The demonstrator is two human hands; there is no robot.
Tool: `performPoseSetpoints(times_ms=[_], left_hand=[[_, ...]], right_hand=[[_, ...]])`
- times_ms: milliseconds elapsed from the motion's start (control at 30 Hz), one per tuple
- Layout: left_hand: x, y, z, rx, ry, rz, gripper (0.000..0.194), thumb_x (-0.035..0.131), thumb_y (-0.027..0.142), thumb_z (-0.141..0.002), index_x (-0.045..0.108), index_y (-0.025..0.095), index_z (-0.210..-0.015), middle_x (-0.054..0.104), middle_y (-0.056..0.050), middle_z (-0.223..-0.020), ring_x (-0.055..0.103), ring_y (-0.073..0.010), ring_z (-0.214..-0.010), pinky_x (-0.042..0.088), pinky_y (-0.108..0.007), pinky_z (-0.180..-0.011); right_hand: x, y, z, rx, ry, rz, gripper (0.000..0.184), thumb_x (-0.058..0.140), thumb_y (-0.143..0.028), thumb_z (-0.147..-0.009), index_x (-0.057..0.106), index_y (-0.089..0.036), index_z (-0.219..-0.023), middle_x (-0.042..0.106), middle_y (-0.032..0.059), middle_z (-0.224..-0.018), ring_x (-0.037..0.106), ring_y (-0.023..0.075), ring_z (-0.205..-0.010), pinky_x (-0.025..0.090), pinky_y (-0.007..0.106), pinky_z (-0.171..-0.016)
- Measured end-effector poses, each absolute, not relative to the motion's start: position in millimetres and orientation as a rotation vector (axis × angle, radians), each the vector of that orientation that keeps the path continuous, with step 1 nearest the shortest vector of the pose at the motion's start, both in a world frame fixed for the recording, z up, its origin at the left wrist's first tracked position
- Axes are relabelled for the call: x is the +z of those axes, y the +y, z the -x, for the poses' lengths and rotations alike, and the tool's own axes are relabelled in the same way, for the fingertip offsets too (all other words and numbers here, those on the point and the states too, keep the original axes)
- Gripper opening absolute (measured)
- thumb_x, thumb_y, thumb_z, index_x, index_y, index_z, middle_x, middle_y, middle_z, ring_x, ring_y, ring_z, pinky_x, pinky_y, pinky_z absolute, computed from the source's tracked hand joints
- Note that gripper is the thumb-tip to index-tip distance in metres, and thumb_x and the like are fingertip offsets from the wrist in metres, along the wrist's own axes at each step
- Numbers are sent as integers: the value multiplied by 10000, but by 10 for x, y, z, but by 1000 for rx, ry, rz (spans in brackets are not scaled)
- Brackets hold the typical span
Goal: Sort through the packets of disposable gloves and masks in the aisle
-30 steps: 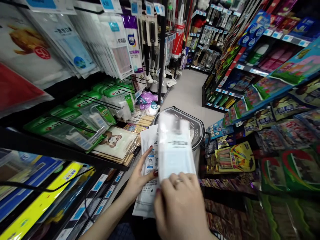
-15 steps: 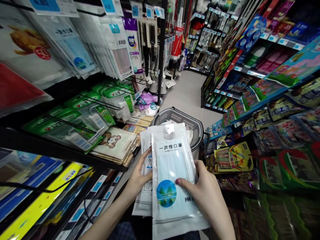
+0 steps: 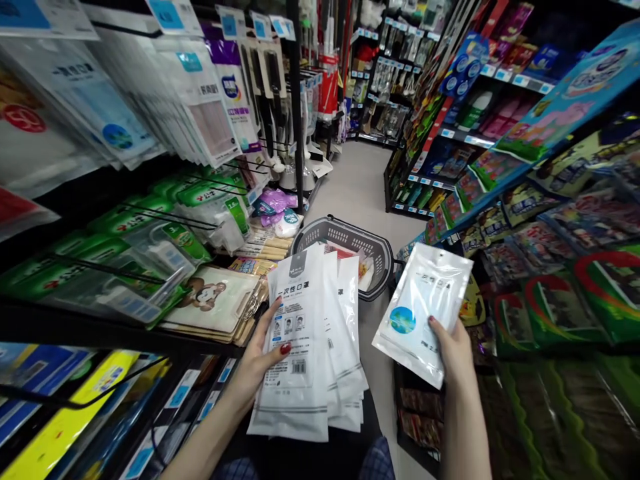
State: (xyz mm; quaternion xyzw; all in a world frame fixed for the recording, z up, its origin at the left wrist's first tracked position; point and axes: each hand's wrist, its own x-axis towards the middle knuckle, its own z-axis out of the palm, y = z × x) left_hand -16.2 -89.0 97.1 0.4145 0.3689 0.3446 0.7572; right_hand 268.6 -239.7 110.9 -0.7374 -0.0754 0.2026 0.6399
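My left hand (image 3: pixel 263 357) grips several white packets of disposable masks (image 3: pixel 300 347), fanned out with the printed backs and a barcode facing me; the thumb lies on the front one. Off to the right, my right hand (image 3: pixel 453 347) pinches a single mask packet (image 3: pixel 423 307) by its lower right edge, with the pale blue front and round beach picture towards me. Its other fingers are hidden behind the packet. Beyond the packets, between the two hands, stands a grey shopping basket (image 3: pixel 379 283) with some packaged goods in it, partly covered by the fanned packets.
On the left, a rack holds hanging mask packets (image 3: pixel 205 107), power strips in green packaging (image 3: pixel 105 247) and clipboards (image 3: pixel 215 300). Snack bags (image 3: pixel 580 313) hang along the right. A grey aisle floor (image 3: pixel 357 177) runs ahead between the shelves.
My right hand has moved right, carrying one packet away from the others. The packets in my left hand now show spread out, backs up. The view has shifted slightly to the right.
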Motion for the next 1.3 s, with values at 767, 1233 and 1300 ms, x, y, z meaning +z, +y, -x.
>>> performPoseSetpoints(times_ms=[767, 1233, 1300], left_hand=[[935, -923, 119, 764, 782, -904, 802, 714, 369, -622, 341, 329, -1331, 213, 39, -1481, 81, -245, -1362, 225, -318, -1090], [707, -874, 174, 724, 668, -803, 782, 689, 401, -629, 340, 368, -1328, 292, 64, -1448, 152, -223, -1354, 120, -332, -1117], [721, -869, 195, 712, 701, -799, 782, 679, 419, -631, 330, 388, -1330, 334, 60, -1428, 206, -246, -1339, 183, -365, -1108]], right_hand=[[653, -1924, -1821, 909, -606, 1561, 386, 589, -290, -706, 581, -149, -1065, 619, 87, -1129, 542, 235, -1068, 385, 370, -955], [815, -1886, -1663, 1042, -878, 1505, 425, 551, -231, -740, 549, -243, -1164, 542, 25, -1257, 461, 214, -1175, 329, 367, -1008], [858, -1875, -1663, 1083, -913, 1497, 373, 501, -248, -783, 562, -247, -1152, 555, 12, -1241, 465, 207, -1169, 323, 364, -1010]])
